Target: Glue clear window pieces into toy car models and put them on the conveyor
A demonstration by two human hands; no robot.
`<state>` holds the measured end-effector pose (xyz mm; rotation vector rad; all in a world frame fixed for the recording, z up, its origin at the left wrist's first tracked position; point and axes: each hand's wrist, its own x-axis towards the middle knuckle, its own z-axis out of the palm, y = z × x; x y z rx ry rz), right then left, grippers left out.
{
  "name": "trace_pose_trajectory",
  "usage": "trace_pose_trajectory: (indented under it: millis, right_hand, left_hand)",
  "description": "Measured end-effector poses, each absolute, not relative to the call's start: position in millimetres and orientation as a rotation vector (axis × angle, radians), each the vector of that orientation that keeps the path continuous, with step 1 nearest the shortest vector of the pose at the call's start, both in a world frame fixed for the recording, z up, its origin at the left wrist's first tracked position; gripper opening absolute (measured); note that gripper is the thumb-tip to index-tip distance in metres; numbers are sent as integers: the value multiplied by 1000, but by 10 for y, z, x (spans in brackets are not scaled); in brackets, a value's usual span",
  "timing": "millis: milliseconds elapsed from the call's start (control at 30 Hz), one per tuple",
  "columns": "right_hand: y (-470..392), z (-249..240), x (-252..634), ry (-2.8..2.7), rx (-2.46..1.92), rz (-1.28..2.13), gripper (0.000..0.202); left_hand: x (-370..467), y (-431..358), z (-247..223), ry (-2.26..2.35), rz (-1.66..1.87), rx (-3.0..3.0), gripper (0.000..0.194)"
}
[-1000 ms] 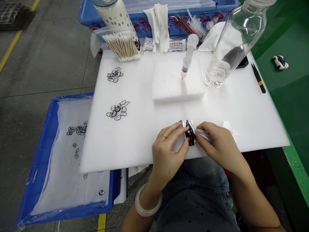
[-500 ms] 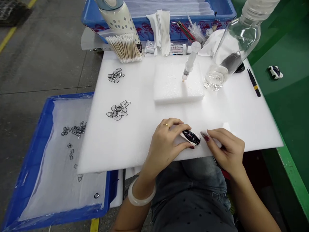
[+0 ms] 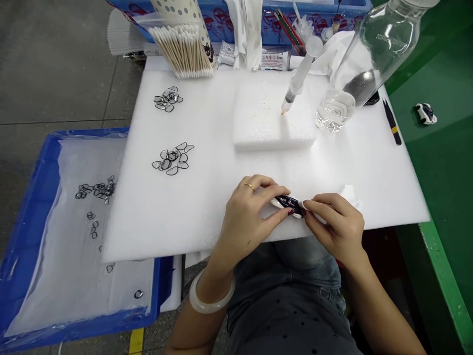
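Between the thumb and fingers of my left hand [image 3: 254, 207] is a small black-and-white toy car [image 3: 287, 201], held just above the front of the white foam sheet [image 3: 207, 207]. My right hand [image 3: 334, 222] is closed in a pinch on a small white cloth [image 3: 303, 204], mostly hidden by the fingers. The cloth touches the right end of the car. Behind my right hand lies a scrap of white cloth [image 3: 349, 193]. Two piles of thin black rings [image 3: 173, 159] rest on the sheet's left side.
A foam block [image 3: 258, 118] bears a leaning syringe [image 3: 295, 86]. Right of it stand a clear bottle [image 3: 336, 106] and black tweezers [image 3: 391, 123]. Cotton swabs [image 3: 183, 52] are at the back left. A blue tray [image 3: 29, 197] sits lower left; another toy car [image 3: 425, 113] is on the green surface.
My right hand has moved left, bringing the cloth from beside the toy car onto its end. The whole view has shifted slightly.
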<state>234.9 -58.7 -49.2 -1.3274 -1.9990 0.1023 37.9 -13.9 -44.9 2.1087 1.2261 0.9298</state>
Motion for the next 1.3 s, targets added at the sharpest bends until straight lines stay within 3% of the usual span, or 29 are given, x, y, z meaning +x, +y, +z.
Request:
trace_pose_trajectory:
  millis: [300, 967, 1300]
  right_hand:
    - [-582, -524, 2334, -2025, -1313, -33, 18]
    - [-579, -528, 2338, -1937, -1296, 46, 20]
    - [-583, -534, 2331, -1964, -1335, 67, 18]
  left_hand:
    - [414, -132, -378, 1263, 831, 2051, 19]
    - [356, -136, -373, 1228, 758, 2026, 27]
    - [375, -144, -397, 1257, 791, 2054, 20]
